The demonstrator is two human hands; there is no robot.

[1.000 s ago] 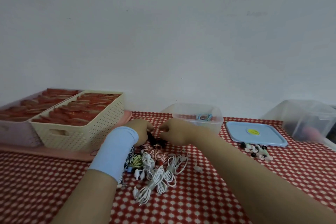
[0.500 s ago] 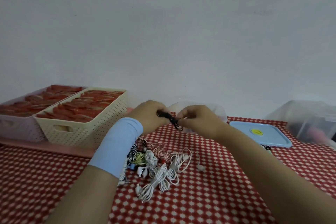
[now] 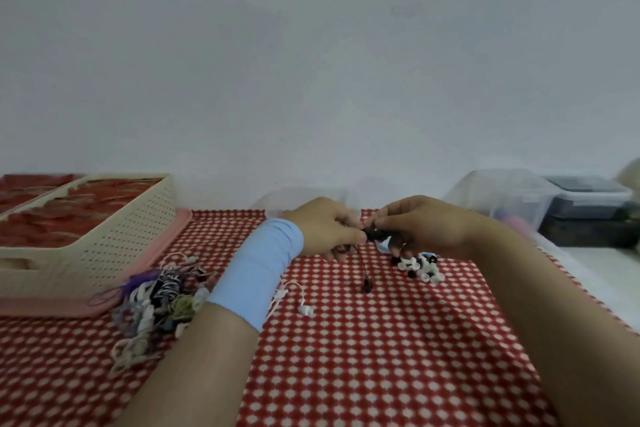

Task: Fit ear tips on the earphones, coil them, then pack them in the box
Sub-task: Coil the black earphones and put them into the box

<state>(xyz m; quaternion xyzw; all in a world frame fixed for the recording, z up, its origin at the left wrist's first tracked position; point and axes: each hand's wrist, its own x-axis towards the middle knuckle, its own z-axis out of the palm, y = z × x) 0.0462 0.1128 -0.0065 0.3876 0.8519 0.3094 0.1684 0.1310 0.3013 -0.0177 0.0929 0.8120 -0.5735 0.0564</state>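
My left hand and my right hand meet above the red checked tablecloth, and both pinch black earphones between the fingertips. A thin black cable with a small plug end hangs down from them to the cloth. Just below my right hand lies a small heap of black and white ear tips. A tangle of white, striped and purple earphones lies left of my left forearm, which wears a light blue band. One white earbud sits loose on the cloth.
A cream perforated basket filled with red items stands on a pink tray at the left. Clear plastic boxes and a dark bin stand at the back right. A white wall rises behind the table.
The view has swung to the right, so the earphone pile now lies to my left. Both hands carried the black earphones rightward, over the heap of ear tips.
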